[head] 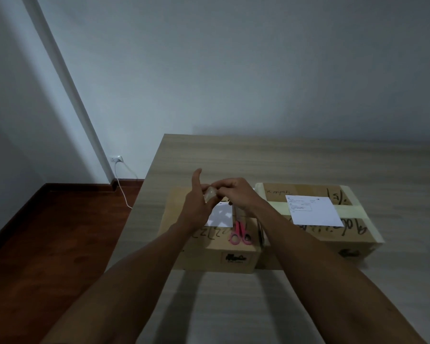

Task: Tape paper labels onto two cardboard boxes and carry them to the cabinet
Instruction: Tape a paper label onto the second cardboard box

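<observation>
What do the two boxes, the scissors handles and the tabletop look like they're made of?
Left box and right box: brown matte cardboard, marker writing on top. Scissors: handles look like glossy pink plastic; blades mostly hidden. Table: pale wood-grain surface, possibly laminate rather than solid wood.

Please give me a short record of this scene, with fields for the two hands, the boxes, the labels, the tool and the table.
left hand: raised over the left box, index finger pointing up, pinching a piece of clear tape
right hand: pinching the same tape from the other side
left box: cardboard, with a paper label on top, partly hidden by the hands
right box: cardboard, with a white label lying on top
scissors: pink handles, lying on the left box
table: light wood, both boxes stand on it
</observation>
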